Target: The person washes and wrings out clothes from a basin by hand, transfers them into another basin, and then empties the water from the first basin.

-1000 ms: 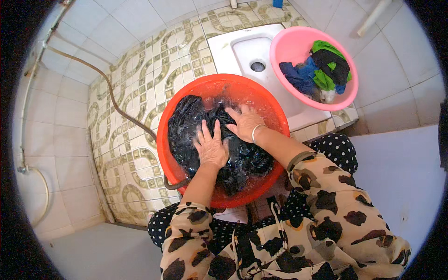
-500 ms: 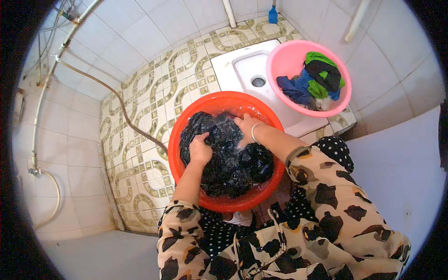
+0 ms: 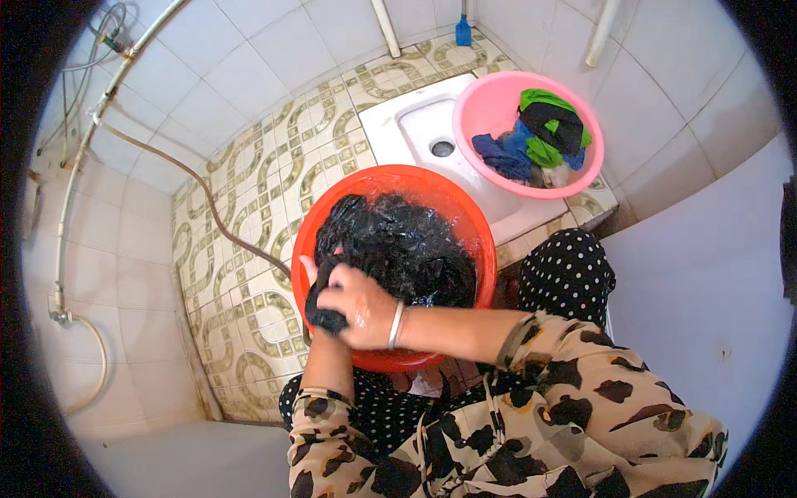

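A wet black cloth lies bunched in water inside a red basin; what kind of garment it is, I cannot tell. At the basin's near left side, my right hand is closed on a gathered part of it, wet and slightly blurred, a pale bangle at the wrist. Pressed against the same bunch is my left hand, mostly covered by cloth and by the right hand. Its thumb and one fingertip show around the fabric.
A pink basin with blue, green and black clothes stands at the far right, over a white squat toilet. A brown hose runs across the patterned tiles to the red basin. Pipes line the left wall; a blue brush leans at the back.
My right hand has moved left and nearer, from the basin's far right to my left hand. Both hands now hold a lifted bunch of black cloth. The view has shifted slightly.
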